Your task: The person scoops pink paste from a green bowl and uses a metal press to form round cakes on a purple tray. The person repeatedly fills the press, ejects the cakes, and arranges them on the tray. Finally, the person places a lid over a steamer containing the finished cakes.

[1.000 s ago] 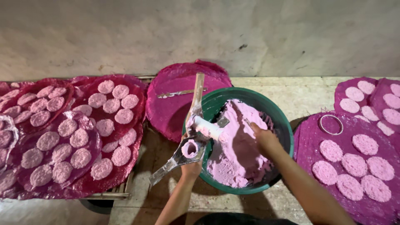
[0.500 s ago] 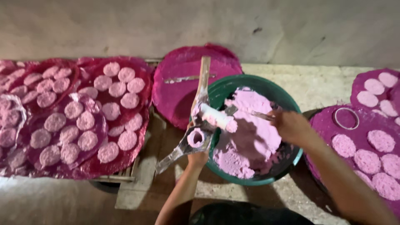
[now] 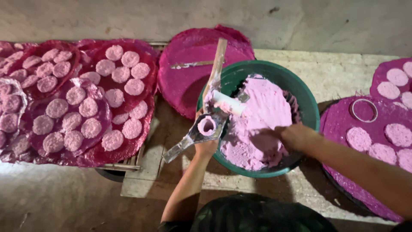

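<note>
While the left hand (image 3: 207,146) grips the press (image 3: 205,125), the right hand (image 3: 295,136) digs into pink dough (image 3: 262,116).

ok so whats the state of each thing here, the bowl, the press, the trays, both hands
green bowl: partly full of pink mix
pink mix: loose, heaped
metal press: handles spread, cup packed with pink mix
left hand: closed in a grip on the metal press
right hand: in the bowl, on the pink mix
left trays: covered with round pink cakes
middle tray: bare, a stick lying on it
metal ring: lying flat on the right tray
</note>
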